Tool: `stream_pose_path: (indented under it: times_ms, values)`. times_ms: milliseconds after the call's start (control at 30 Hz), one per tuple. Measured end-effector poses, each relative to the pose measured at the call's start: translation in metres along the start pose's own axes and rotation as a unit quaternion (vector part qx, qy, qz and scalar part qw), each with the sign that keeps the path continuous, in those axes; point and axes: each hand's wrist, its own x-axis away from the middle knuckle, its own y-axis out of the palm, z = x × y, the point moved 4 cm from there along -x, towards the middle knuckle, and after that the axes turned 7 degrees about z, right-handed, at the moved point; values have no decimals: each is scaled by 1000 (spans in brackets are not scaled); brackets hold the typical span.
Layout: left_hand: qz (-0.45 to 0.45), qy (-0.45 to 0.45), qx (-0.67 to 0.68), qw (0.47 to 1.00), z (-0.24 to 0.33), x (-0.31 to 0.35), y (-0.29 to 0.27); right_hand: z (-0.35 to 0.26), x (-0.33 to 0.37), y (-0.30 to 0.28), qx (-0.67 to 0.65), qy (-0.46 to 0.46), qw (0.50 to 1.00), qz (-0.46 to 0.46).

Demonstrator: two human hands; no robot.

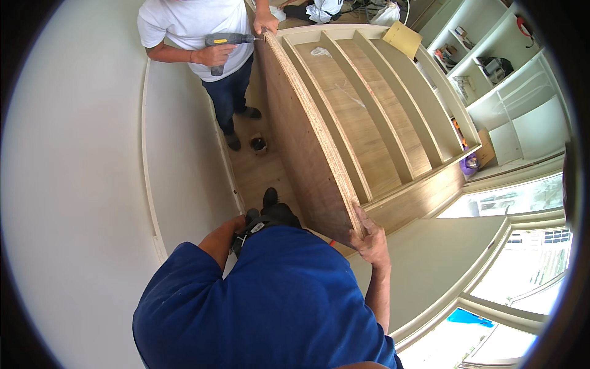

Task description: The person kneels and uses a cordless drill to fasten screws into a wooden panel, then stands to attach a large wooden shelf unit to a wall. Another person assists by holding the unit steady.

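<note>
A long wood panel with a raw chipboard edge stands on edge against a cream shelf unit that lies on the floor. My right hand grips the panel's near end. My left hand is low by my waist, closed around a dark tool that my blue shirt partly hides. At the far end a co-worker in a white shirt presses a cordless drill to the panel's edge and steadies the panel with the other hand.
A white wall with a baseboard runs along the left. A small dark round object lies on the wood floor near the co-worker's feet. Built-in white shelves with small items stand at the right, with windows below them.
</note>
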Motion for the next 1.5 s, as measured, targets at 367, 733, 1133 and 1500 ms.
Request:
stream_pose_path:
  times_ms: [367,733,1133,1500]
  values:
    - [-14,-15,-22,1000,18,9,-16,-4,-7,1,0,8,1000,-14]
    - [-11,-3,-55,998,2,-5,-6,2,-6,0,-12,-4,1000,-17]
    - [-91,-1,-78,993,11,-4,-3,4,-5,0,-5,8,1000,-10]
    - [-24,-72,48,996,-15,-9,12,2,-5,0,-20,31,999,5]
